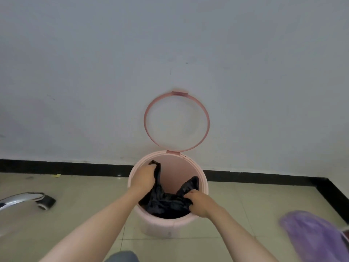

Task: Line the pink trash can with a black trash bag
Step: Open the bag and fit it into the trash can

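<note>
Hands, L (144,177) & R (198,202), both clamped on black bag (166,204) inside pink can (158,225).

Pink trash can (162,226) mouth half free at far side, black trash bag (166,202) bunched across near half, hinged ring (205,118) upright behind against wall (170,44), bare floor (75,190) either side

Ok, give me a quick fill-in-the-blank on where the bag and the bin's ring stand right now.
1. The trash bag is coloured ____.
2. The pink ring is flipped ____, against the wall.
3. The left hand and right hand each grip the bag's ____.
4. The bag hangs ____ the pink trash can.

Missing words: black; up; edge; inside
</note>
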The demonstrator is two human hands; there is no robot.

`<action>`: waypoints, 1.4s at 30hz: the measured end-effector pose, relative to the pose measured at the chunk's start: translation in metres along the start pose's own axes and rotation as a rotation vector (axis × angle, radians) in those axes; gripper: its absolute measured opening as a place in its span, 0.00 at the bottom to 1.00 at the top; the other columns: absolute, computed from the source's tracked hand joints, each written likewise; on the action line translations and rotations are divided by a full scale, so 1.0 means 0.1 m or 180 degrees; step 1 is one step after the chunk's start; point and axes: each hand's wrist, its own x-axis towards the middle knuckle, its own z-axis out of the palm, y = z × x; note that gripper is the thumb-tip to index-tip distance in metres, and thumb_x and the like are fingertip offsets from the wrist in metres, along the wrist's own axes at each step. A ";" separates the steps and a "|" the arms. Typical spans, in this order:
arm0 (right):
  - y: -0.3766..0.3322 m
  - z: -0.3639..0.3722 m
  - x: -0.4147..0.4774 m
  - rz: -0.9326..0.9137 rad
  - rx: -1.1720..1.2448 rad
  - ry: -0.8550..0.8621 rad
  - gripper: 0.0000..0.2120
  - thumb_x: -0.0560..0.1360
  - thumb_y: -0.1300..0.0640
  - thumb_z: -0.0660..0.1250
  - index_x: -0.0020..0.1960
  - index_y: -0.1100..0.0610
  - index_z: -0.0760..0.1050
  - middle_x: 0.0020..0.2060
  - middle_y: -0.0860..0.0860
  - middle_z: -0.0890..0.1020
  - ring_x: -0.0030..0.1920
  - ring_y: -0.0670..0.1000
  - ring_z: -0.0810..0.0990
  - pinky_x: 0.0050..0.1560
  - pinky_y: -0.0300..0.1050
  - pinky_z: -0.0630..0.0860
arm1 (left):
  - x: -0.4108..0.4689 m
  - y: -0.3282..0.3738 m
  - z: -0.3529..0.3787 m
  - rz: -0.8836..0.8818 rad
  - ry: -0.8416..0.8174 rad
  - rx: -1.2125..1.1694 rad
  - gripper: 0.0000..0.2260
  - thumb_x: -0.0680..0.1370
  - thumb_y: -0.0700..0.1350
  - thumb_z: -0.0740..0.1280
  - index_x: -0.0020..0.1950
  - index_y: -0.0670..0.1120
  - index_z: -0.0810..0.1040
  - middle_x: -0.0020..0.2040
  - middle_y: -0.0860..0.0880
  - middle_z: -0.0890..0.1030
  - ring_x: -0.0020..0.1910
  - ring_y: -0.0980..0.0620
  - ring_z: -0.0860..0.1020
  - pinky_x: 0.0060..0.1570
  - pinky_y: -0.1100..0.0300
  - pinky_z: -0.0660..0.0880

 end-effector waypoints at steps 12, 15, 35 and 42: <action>0.15 0.37 -0.08 -0.0278 0.0664 0.0842 0.26 0.73 0.47 0.53 0.67 0.56 0.70 0.74 0.55 0.58 0.75 0.51 0.53 0.74 0.46 0.45 | -0.37 -0.22 0.59 -0.1294 0.0228 -0.0694 0.39 0.75 0.45 0.66 0.75 0.48 0.41 0.76 0.39 0.40 0.65 0.33 0.68 0.60 0.47 0.72; 0.14 0.37 -0.03 -0.0447 0.0749 0.0912 0.19 0.77 0.54 0.59 0.67 0.55 0.69 0.75 0.54 0.58 0.75 0.50 0.53 0.74 0.47 0.43 | -0.34 -0.26 0.61 -0.1432 0.0477 -0.0808 0.38 0.74 0.35 0.62 0.75 0.46 0.41 0.76 0.39 0.43 0.60 0.33 0.72 0.53 0.49 0.74; 0.11 0.02 0.10 -0.0333 0.1843 0.0803 0.11 0.75 0.62 0.66 0.36 0.67 0.79 0.51 0.52 0.81 0.58 0.46 0.74 0.59 0.43 0.64 | -0.41 -0.44 0.15 -0.1439 -0.0525 -0.2435 0.29 0.76 0.30 0.54 0.74 0.50 0.54 0.71 0.40 0.66 0.59 0.40 0.73 0.54 0.49 0.75; 0.13 -0.81 0.17 0.1215 0.2166 0.2436 0.10 0.75 0.57 0.63 0.37 0.57 0.77 0.47 0.61 0.82 0.55 0.62 0.74 0.53 0.50 0.71 | -0.62 -0.75 -0.42 -0.1978 0.0258 -0.3634 0.19 0.78 0.27 0.51 0.67 0.38 0.66 0.52 0.37 0.78 0.39 0.46 0.77 0.32 0.58 0.81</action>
